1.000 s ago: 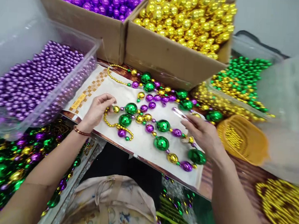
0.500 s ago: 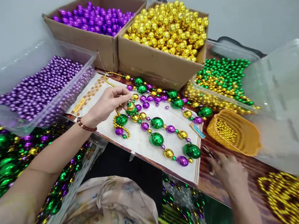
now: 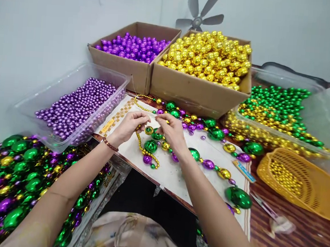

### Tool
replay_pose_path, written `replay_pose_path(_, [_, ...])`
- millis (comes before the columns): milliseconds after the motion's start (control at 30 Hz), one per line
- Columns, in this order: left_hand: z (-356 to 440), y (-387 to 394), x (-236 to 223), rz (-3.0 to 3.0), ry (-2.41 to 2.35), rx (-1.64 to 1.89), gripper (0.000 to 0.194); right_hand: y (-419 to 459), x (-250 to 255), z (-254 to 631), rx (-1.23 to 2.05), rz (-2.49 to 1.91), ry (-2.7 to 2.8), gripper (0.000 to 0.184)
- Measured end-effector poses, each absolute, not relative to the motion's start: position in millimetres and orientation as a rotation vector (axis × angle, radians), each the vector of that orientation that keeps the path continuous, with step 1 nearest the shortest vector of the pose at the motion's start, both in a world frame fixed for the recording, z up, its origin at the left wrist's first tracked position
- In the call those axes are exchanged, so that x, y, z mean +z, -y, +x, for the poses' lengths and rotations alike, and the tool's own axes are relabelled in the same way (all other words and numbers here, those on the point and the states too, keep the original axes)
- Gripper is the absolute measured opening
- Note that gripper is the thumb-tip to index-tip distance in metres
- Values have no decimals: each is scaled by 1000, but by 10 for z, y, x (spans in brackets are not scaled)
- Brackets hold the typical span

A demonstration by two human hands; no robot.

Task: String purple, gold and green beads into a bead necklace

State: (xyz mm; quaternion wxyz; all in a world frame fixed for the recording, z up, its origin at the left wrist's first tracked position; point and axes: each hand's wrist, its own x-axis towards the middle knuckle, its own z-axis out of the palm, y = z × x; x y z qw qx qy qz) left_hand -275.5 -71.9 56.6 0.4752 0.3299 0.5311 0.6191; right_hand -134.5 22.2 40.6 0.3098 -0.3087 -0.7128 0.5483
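Note:
A long bead strand [image 3: 207, 164] of green, purple and gold balls lies on a white cloth [image 3: 178, 173] over the table edge. My left hand [image 3: 129, 125] and my right hand [image 3: 171, 129] meet over the strand's near-left end, fingertips pinched close together on its thread and small gold beads. A gold bead and a green bead [image 3: 150, 146] hang just below the fingers. A second bead strand [image 3: 193, 121] runs along the back of the cloth.
Cardboard boxes of purple balls [image 3: 133, 46] and gold balls [image 3: 209, 55] stand behind. A clear tub of small purple beads [image 3: 76, 104] sits left, finished strands [image 3: 16, 181] lower left, green and gold beads [image 3: 279, 105] and a yellow basket [image 3: 299, 181] right. Scissors [image 3: 263, 205] lie on the wood.
My right hand came back from the table's right side, where the scissors now lie, to join my left hand at the strand's end. The view tilted up.

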Motion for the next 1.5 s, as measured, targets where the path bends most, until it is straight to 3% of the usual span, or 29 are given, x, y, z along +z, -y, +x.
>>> replay_pose_path(167, [-2976, 754, 380, 728, -1334, 1535, 15, -249, 313, -1459, 1345, -739, 2030, 29])
replay_pose_path(267, [-3024, 762, 276, 766, -1350, 1524, 15, -236, 250, -1607, 1526, -769, 2098, 41])
replay_pose_path(433, [-3049, 783, 170, 786, -1354, 1501, 19, -256, 116, -1892, 1870, -874, 1685, 45])
replay_pose_path(867, [-3147, 768, -9, 641, -1222, 1460, 18, -333, -143, -2078, 1775, -897, 1736, 42])
replay_pose_path(1333, [-3247, 798, -96, 572, -1303, 1489, 12, -352, -55, -1910, 1873, -858, 1859, 40])
replay_pose_path(1500, [-3287, 768, -121, 506, -1309, 1515, 9, -270, -58, -1829, 1491, -683, 2128, 28])
